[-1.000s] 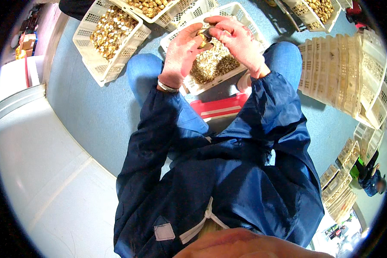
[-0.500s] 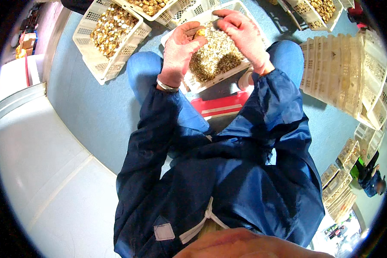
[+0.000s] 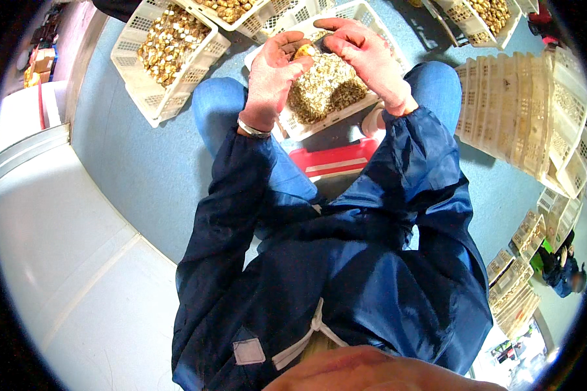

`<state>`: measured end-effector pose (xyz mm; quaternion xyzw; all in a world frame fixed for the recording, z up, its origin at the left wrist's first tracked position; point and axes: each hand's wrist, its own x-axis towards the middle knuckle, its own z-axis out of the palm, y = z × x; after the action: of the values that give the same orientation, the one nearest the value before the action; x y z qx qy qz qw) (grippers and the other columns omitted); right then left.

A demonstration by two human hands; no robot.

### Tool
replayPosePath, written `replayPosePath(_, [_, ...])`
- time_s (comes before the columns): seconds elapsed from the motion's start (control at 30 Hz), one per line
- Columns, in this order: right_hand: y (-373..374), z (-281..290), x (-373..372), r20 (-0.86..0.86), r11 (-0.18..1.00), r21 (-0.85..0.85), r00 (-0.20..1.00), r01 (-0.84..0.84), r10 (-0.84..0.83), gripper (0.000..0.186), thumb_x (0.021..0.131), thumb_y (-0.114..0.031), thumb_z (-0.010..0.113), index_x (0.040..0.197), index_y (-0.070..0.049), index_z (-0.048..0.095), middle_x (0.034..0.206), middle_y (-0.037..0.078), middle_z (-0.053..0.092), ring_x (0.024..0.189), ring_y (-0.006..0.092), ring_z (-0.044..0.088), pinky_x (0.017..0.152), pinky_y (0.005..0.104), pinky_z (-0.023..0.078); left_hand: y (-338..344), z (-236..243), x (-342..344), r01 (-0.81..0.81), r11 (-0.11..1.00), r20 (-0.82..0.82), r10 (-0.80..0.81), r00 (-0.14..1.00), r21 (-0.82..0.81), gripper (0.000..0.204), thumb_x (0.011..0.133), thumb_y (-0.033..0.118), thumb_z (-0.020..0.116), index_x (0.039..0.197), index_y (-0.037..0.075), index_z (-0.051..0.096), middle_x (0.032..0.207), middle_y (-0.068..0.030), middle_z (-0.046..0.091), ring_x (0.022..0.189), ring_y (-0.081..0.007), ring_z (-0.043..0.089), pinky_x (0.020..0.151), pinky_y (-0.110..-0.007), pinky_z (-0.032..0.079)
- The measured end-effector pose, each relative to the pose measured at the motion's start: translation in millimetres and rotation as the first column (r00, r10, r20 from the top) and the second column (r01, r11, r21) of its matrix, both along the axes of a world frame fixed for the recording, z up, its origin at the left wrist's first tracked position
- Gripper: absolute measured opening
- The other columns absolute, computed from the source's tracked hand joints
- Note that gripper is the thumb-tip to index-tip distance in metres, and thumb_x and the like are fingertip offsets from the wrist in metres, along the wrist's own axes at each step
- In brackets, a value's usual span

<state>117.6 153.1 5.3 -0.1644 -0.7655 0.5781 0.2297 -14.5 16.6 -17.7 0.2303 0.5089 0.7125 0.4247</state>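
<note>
Both my hands wear pink gloves with dark-stained fingers and are over a white plastic crate [image 3: 300, 135] between my knees. My left hand [image 3: 272, 75] pinches a small yellow-brown rounded piece [image 3: 304, 50], which looks like a mushroom; the fingers partly cover it. Close beside it, my right hand [image 3: 365, 58] is bent with thumb and fingers together around something small and dark [image 3: 322, 43], too hidden to name. Under the hands lies a heap of small whitish and brown bits [image 3: 326, 91] in the crate.
A white crate of yellow-brown pieces [image 3: 169, 49] stands at left, another [image 3: 225, 10] behind it. Stacked crates [image 3: 509, 117] rise at right, with a filled crate [image 3: 489, 16] beyond. A red-and-white object [image 3: 332, 159] lies between my legs. Another person [image 3: 563, 274] is far right.
My right hand has shifted slightly left and down, its fingertips now nearer the piece in my left hand. My left hand has barely moved.
</note>
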Motion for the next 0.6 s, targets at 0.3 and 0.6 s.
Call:
replayPosePath(0.3, [2.1,-3.5,-1.3,-0.006,0.999,0.028,1.000,0.031,-0.031,0.022,0.086,-0.022,0.063,0.090,-0.002,0.070,0.122,0.004,0.063,0.103,0.0174,0.060,0.087,0.0296,0.047,1.2,3.0,-0.4,0.038,0.999,0.013,-0.038,0.999,-0.015,0.049,0.076,-0.008,0.067,0.121,-0.003,0.049,0.113,-0.0114,0.059,0.101,-0.0178,0.059,0.090,-0.030,0.049])
replayPosePath(0.6, [11.1,-2.7,-0.1,0.041,0.997,0.039,0.997,0.066,-0.068,0.022,0.087,-0.023,0.063,0.090,-0.002,0.069,0.123,0.005,0.062,0.103,0.0177,0.059,0.088,0.0302,0.046,1.9,-2.1,-2.5,0.014,1.000,-0.194,-0.013,0.981,0.006,0.051,0.074,-0.011,0.067,0.121,-0.001,0.049,0.114,-0.0120,0.058,0.107,-0.0186,0.057,0.093,-0.030,0.049])
